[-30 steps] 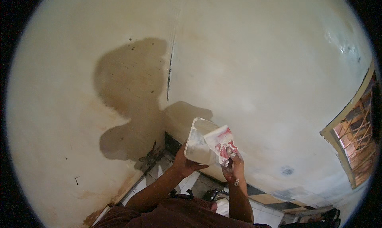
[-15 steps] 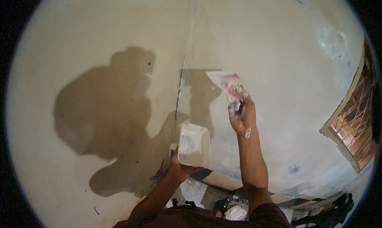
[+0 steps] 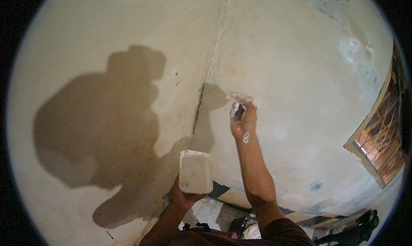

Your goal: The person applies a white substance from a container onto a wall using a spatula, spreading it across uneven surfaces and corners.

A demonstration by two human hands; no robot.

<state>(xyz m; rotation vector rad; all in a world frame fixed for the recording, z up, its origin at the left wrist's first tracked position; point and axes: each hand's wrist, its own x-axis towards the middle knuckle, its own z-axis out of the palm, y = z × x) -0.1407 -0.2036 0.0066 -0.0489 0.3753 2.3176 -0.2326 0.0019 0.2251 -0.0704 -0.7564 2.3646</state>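
My left hand (image 3: 184, 198) grips a white rectangular plastic tub (image 3: 195, 173) from below, its mouth facing me and its inner walls smeared with pale paste. In my right hand (image 3: 243, 119) is a putty knife (image 3: 239, 98), coated with white and pinkish paste and now seen nearly edge-on. White paste also marks the fingers and wrist of that hand. Just left of the knife, a dark crack (image 3: 198, 106) runs down the corner where two cream walls meet. The knife looks close to the right wall (image 3: 296, 108); whether it touches cannot be told.
A barred window opening (image 3: 382, 138) with a pale frame is at the right. Dark and tan tiles (image 3: 317, 220) line the wall's foot. Below lie a white bundle (image 3: 252, 231) and a dark object (image 3: 362, 229). My shadow covers much of the left wall.
My right hand has shifted left toward the corner, turning the putty knife from a broad face to nearly edge-on. The tub has moved slightly left and lower in view.
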